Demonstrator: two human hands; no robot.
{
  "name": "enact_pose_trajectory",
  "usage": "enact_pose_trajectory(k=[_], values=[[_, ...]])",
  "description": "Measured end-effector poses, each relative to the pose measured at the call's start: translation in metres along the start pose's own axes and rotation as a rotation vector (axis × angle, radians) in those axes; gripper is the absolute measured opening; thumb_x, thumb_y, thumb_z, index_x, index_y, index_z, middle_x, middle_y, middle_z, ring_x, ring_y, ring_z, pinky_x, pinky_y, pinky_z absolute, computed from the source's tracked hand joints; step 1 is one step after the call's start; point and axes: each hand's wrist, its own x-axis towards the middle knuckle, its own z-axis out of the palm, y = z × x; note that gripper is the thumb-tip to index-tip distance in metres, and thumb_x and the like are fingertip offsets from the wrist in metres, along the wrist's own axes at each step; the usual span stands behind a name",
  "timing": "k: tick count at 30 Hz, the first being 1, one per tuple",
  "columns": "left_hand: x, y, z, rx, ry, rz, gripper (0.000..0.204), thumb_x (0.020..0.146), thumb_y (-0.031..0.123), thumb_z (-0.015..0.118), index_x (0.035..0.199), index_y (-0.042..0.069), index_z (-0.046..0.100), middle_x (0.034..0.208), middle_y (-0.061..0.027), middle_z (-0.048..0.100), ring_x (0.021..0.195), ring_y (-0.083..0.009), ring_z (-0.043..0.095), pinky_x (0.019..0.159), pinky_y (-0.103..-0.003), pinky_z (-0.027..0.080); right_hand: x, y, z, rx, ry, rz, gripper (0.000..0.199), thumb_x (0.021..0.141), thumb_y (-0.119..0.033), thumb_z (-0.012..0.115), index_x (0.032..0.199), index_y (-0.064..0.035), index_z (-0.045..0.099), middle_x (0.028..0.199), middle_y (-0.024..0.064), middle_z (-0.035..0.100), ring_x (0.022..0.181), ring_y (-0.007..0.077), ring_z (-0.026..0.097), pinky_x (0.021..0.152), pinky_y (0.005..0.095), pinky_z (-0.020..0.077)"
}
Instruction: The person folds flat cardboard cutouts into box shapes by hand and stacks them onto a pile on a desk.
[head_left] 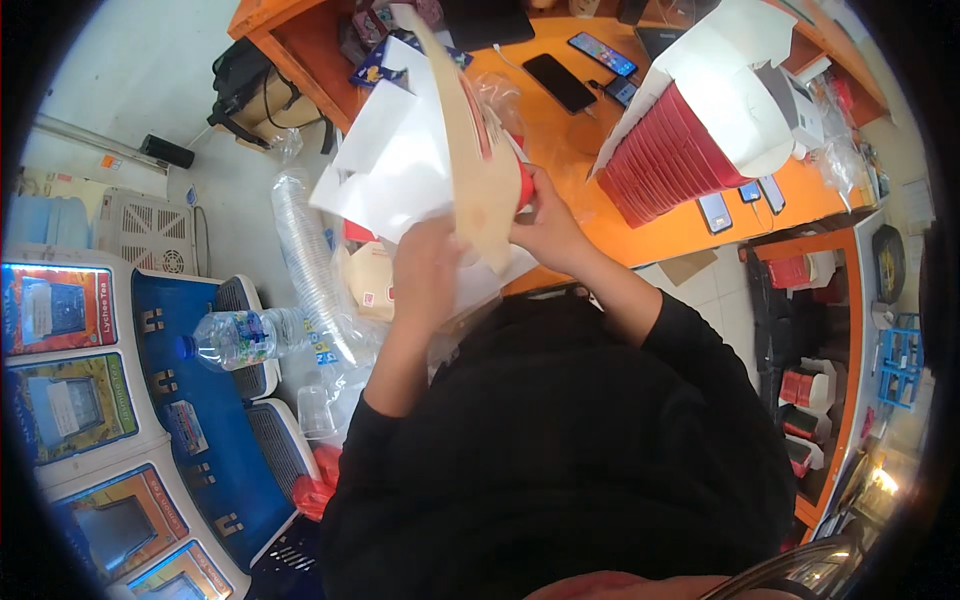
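My left hand (428, 268) grips the lower edge of a flat, unfolded cardboard box blank (468, 150), tan on one face and white on the other. My right hand (545, 222) holds the same blank from the right side, fingers around a red part of it. The blank is raised upright over the orange counter (690, 225). More white unfolded blanks (390, 165) lie behind it to the left.
A stack of red-and-white flat boxes (680, 140) leans on the counter at right. Two phones (560, 82) lie at the back. A sleeve of clear plastic cups (305, 250) and a water bottle (240, 338) sit at left, beside a blue machine (200, 420).
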Motion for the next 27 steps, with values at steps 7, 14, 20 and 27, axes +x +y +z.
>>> enact_pose_trajectory(k=[7, 14, 20, 27], values=[[0.034, 0.032, -0.055, -1.573, 0.104, -0.453, 0.052, 0.105, 0.041, 0.04, 0.139, 0.002, 0.047, 0.129, -0.0129, 0.061, 0.113, -0.0282, 0.062, 0.101, -0.044, 0.049, 0.01, -0.044, -0.03, -0.674, -0.149, -0.581, 0.07, 0.078, 0.0, 0.08, 0.14, -0.0085, 0.048, 0.149, 0.0129, 0.046, 0.133, 0.0295, 0.051, 0.109, 0.0399, 0.0436], [0.034, 0.028, -0.024, -1.139, 0.422, -0.401, 0.042, 0.101, 0.014, 0.052, 0.139, -0.001, 0.042, 0.126, -0.0168, 0.062, 0.104, -0.0317, 0.069, 0.093, -0.048, 0.057, -0.014, -0.108, 0.0, -0.528, -0.019, -0.572, 0.049, 0.08, -0.004, 0.077, 0.125, -0.006, 0.06, 0.134, 0.0139, 0.057, 0.125, 0.0317, 0.055, 0.104, 0.0375, 0.0441], [0.015, 0.027, -0.001, -0.608, 0.504, -0.214, 0.03, 0.099, 0.012, 0.062, 0.123, -0.005, 0.06, 0.116, -0.0129, 0.067, 0.103, -0.022, 0.066, 0.092, -0.038, 0.055, -0.02, -0.091, 0.015, -0.718, 0.267, -0.82, 0.025, 0.076, -0.007, 0.081, 0.096, -0.0056, 0.067, 0.096, 0.0092, 0.069, 0.09, 0.0246, 0.067, 0.075, 0.0341, 0.0491], [0.013, 0.039, 0.012, 0.258, 0.427, 0.137, 0.028, 0.098, 0.008, 0.062, 0.123, -0.004, 0.06, 0.114, -0.0108, 0.068, 0.103, -0.0192, 0.066, 0.092, -0.032, 0.051, -0.035, -0.103, 0.041, -0.892, 0.242, -1.004, 0.028, 0.073, -0.003, 0.08, 0.1, -0.0046, 0.073, 0.08, 0.0053, 0.065, 0.073, 0.0225, 0.064, 0.062, 0.0329, 0.048]])
